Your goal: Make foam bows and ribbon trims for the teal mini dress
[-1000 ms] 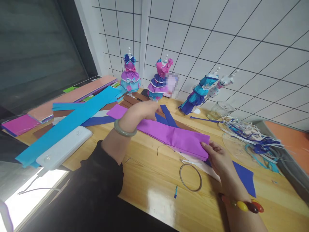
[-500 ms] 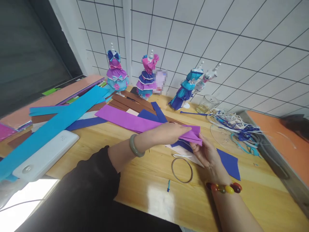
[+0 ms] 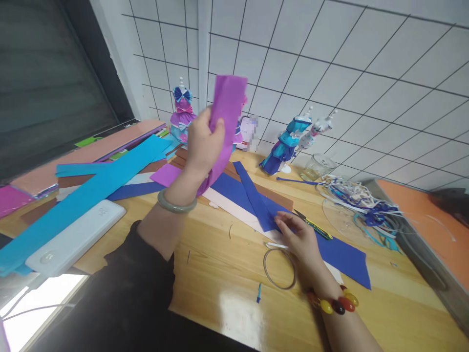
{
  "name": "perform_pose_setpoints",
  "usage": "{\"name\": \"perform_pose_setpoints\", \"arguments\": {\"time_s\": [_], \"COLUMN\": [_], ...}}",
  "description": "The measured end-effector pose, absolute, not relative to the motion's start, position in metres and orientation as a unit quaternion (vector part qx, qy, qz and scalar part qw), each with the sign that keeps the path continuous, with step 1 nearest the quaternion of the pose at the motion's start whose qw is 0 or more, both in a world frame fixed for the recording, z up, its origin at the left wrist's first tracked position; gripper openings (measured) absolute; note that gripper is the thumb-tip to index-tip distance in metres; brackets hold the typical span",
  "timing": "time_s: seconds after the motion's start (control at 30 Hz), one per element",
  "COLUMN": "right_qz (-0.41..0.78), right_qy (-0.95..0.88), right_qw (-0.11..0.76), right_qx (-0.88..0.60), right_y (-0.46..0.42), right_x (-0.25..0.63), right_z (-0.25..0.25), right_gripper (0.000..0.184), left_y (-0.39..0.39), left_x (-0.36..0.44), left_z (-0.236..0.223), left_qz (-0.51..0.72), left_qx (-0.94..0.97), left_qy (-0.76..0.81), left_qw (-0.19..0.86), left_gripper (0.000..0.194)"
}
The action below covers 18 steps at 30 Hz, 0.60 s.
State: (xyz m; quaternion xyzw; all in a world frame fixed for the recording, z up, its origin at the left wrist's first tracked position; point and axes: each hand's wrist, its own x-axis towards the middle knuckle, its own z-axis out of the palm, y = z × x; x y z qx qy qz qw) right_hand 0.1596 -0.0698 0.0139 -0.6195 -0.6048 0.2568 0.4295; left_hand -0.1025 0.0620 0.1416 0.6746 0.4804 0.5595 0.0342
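My left hand (image 3: 205, 144) is raised over the table, closed around a purple paper strip (image 3: 230, 105). One end of the strip points up, and its lower part bends back behind my wrist. On the right, my right hand (image 3: 298, 239) is low over the table, its fingers loosely curled and a little apart. Its fingertips are at the lower end of a narrow dark blue strip (image 3: 252, 195); I cannot tell whether they touch it. Beneath lie a wider blue strip (image 3: 344, 259) and a pale pink strip (image 3: 234, 208). A yellow-and-black craft knife (image 3: 317, 227) lies just beyond my right hand.
A metal ring (image 3: 279, 269) lies before my right hand. Bright blue strips (image 3: 95, 190) and a white power bank (image 3: 76, 237) are at the left. Small dressed mannequins (image 3: 287, 142), a glass (image 3: 318, 166) and a heap of scraps (image 3: 366, 200) stand behind.
My left hand has lifted the purple strip up and to the left. My right hand has let go of it and come down by the dark blue strip, uncovering the craft knife.
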Motion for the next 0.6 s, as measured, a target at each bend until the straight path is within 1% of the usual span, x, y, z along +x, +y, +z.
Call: {"name": "perform_pose_setpoints", "arguments": {"time_s": [0.07,0.17,0.37,0.47,0.6], "right_qz": [0.222,0.199,0.208,0.215,0.213], "right_qy": [-0.655,-0.695,-0.687,-0.683,-0.693], "right_qw": [0.387,0.345,0.333,0.332,0.322], "right_qx": [-0.61,-0.599,-0.611,-0.615,-0.609], "right_y": [-0.07,-0.072,-0.073,-0.073,-0.073], "right_x": [0.158,0.156,0.153,0.153,0.153], "right_z": [0.014,0.016,0.017,0.016,0.016], "right_gripper": [0.027,0.025,0.025,0.026,0.025], "left_y": [0.07,0.078,0.082,0.08,0.079], "left_x": [-0.121,-0.144,-0.156,-0.157,-0.162], "left_z": [0.144,0.145,0.142,0.14,0.139], "left_qz": [0.584,0.574,0.594,0.595,0.606], "left_qx": [0.641,0.621,0.548,0.553,0.552], "left_qy": [0.498,0.533,0.588,0.582,0.57], "left_qw": [0.018,0.006,-0.018,-0.034,-0.052], "left_gripper": [0.033,0.041,0.046,0.049,0.048]}}
